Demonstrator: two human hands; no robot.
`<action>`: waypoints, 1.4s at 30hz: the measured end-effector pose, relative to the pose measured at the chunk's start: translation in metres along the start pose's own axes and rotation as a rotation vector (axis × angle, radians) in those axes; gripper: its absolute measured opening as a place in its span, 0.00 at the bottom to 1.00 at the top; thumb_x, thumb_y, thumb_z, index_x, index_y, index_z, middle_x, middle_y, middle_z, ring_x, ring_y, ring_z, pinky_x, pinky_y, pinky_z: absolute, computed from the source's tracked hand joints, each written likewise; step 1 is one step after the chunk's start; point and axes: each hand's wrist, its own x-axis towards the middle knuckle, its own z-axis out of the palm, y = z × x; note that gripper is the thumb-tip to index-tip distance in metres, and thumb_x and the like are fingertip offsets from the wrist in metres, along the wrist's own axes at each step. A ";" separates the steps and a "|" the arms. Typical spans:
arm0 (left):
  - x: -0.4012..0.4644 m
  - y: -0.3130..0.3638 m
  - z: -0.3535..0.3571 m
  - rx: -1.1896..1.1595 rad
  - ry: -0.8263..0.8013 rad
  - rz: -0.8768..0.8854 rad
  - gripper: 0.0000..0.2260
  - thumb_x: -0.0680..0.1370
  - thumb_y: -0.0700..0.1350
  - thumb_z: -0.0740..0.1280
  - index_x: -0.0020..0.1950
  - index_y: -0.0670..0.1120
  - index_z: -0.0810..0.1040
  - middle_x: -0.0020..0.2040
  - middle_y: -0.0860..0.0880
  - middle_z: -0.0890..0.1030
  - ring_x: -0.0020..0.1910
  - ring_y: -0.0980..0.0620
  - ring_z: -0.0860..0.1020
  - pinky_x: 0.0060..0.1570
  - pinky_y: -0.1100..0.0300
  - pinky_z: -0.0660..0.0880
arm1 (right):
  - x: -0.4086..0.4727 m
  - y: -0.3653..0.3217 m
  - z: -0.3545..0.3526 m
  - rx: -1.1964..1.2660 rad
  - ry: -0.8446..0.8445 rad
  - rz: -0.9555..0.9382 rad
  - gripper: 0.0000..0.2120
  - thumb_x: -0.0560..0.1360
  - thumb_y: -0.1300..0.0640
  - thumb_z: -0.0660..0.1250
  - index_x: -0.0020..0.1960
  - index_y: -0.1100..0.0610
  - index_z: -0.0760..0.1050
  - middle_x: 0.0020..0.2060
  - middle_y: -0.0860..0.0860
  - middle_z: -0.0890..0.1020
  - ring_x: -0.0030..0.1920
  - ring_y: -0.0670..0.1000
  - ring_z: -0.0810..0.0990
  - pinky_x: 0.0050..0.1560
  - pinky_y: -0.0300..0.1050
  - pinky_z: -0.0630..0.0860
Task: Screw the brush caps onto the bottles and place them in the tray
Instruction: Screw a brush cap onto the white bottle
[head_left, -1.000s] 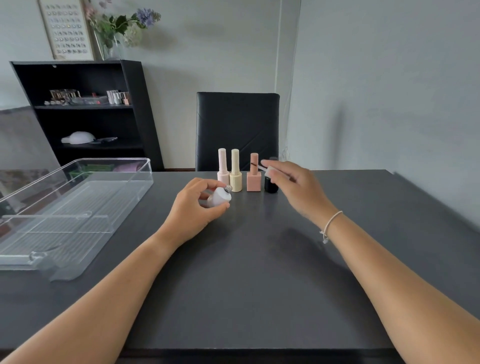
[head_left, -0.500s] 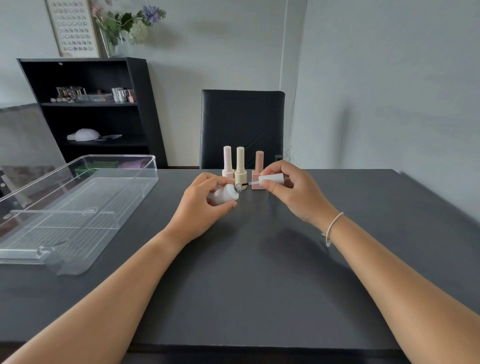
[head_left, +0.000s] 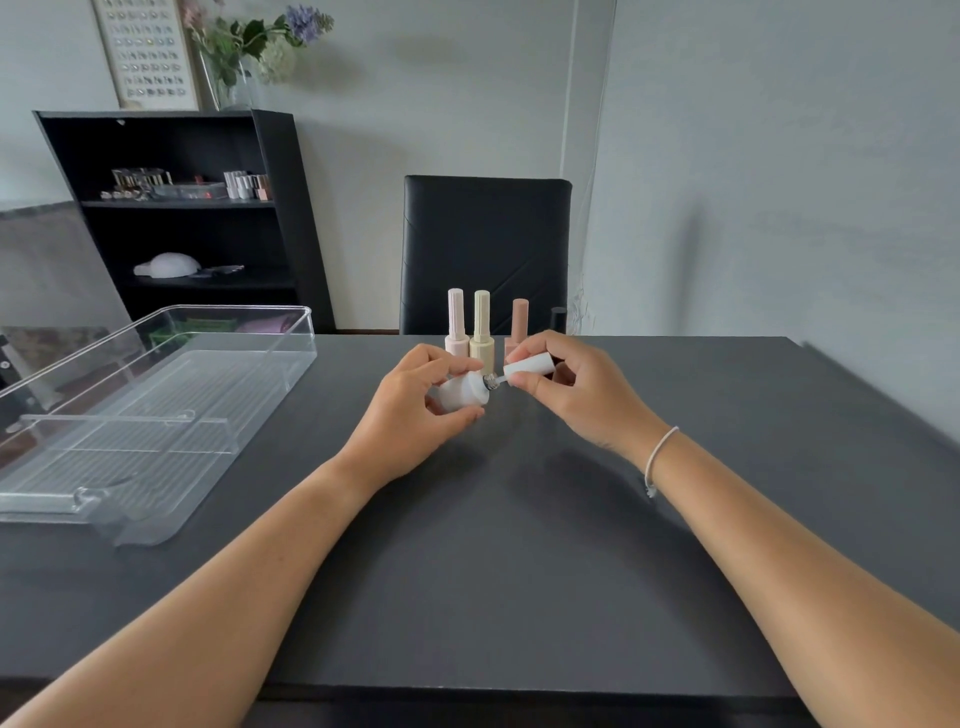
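My left hand (head_left: 415, 410) grips a white bottle (head_left: 464, 392) tipped on its side, its threaded neck pointing right. My right hand (head_left: 576, 392) holds a white brush cap (head_left: 527, 367) level with that neck; the brush stem is partly inside the opening, and a short gap of stem shows between cap and neck. Behind the hands stand a pale pink capped bottle (head_left: 456, 325), a cream capped bottle (head_left: 481, 327) and a peach capped bottle (head_left: 518, 325). A black bottle (head_left: 558, 317) is mostly hidden behind my right hand. The clear plastic tray (head_left: 218, 415) lies on the left with nothing in it.
All of this rests on a dark grey table (head_left: 519, 545). A black chair (head_left: 485, 249) stands at the far edge behind the bottles. A black shelf unit (head_left: 176, 218) stands at the back left wall, with a vase of flowers (head_left: 244, 52) on top.
My right hand brought the brush cap from beside the standing bottles to the white bottle's neck, and the brush has gone into the opening. My left hand tipped the bottle toward the cap.
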 end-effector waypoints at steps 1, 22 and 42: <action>0.000 0.001 0.000 0.004 -0.004 0.004 0.18 0.70 0.41 0.73 0.59 0.47 0.78 0.51 0.53 0.73 0.49 0.54 0.73 0.42 0.76 0.70 | 0.000 0.000 0.001 0.001 -0.010 -0.008 0.03 0.73 0.57 0.67 0.47 0.54 0.76 0.42 0.47 0.79 0.34 0.37 0.73 0.36 0.27 0.69; -0.002 0.003 0.002 0.041 -0.057 0.031 0.18 0.70 0.43 0.73 0.60 0.50 0.77 0.49 0.57 0.72 0.50 0.56 0.73 0.46 0.72 0.72 | -0.003 0.006 0.008 -0.146 -0.144 0.012 0.12 0.78 0.49 0.58 0.36 0.49 0.68 0.25 0.44 0.69 0.26 0.40 0.69 0.30 0.31 0.65; 0.000 0.001 0.004 0.031 -0.030 0.049 0.19 0.70 0.44 0.73 0.60 0.52 0.77 0.49 0.57 0.73 0.51 0.59 0.73 0.46 0.74 0.71 | -0.001 0.009 0.009 -0.043 -0.134 0.035 0.07 0.75 0.48 0.63 0.46 0.51 0.69 0.37 0.47 0.76 0.34 0.42 0.73 0.36 0.32 0.69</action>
